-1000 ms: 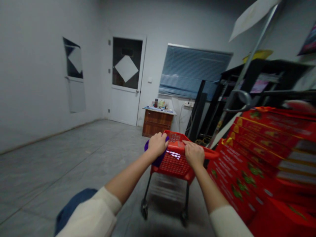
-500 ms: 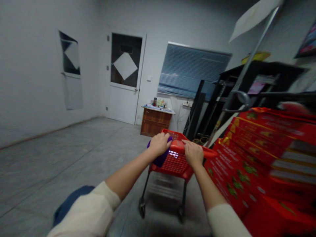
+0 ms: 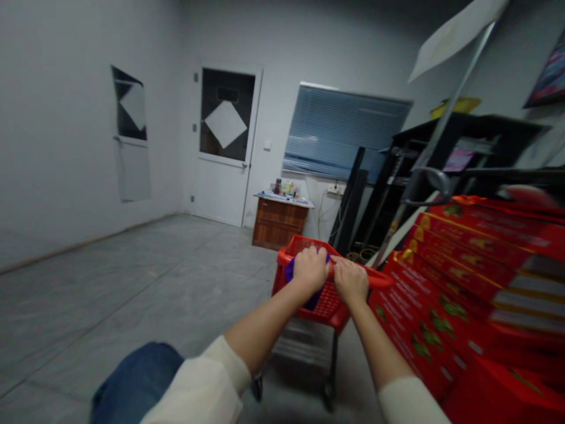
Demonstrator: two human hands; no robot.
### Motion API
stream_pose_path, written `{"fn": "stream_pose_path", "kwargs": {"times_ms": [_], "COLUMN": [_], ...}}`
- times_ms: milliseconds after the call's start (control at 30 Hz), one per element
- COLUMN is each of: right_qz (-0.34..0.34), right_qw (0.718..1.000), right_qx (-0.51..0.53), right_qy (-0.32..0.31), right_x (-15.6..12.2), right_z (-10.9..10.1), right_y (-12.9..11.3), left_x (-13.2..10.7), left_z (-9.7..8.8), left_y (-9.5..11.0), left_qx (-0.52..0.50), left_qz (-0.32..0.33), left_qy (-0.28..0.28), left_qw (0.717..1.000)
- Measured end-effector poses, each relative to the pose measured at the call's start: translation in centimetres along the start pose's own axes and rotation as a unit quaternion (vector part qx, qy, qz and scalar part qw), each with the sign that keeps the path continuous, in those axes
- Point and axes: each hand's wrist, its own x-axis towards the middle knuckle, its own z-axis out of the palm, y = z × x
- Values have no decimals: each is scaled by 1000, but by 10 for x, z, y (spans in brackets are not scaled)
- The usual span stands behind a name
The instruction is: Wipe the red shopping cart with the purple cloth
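Observation:
A red plastic shopping cart on dark legs with wheels stands right in front of me. My left hand is closed over a purple cloth, pressing it around the cart's red handle. Part of the cloth hangs down behind my wrist against the basket mesh. Just to the right, my right hand is wrapped over the same handle, its fingertips close to my left hand. My fingers' undersides are hidden.
Red printed boxes are stacked close on the cart's right, below a slanting metal pole and a black shelf. Farther off are a wooden cabinet with bottles on top, a white door and a blind-covered window.
My left hand has slid right along the handle with the purple cloth, baring the handle's left end and coming close to my right hand. The right hand keeps its grip.

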Motion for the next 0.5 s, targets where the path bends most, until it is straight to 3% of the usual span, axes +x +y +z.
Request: {"fn": "stream_pose_path", "kwargs": {"times_ms": [133,300,400,500], "right_qz": [-13,2,15,19], "right_qw": [1000,1000,1000,1000], "right_qx": [9,15,15,7], "right_qy": [-5,10,8,-1], "right_x": [-2,0,3,4], "right_z": [-2,2,4,5], "right_y": [3,-7,-13,-16], "left_x": [-4,-9,-11,-13], "left_z": [-5,-18,-16,-6], "left_y": [-34,-88,-85,-56], "left_qx": [-1,9,29,43], "left_qz": [41,-37,-71,-69], "left_qy": [-9,-7,14,43], "left_qw": [999,999,997,996]}}
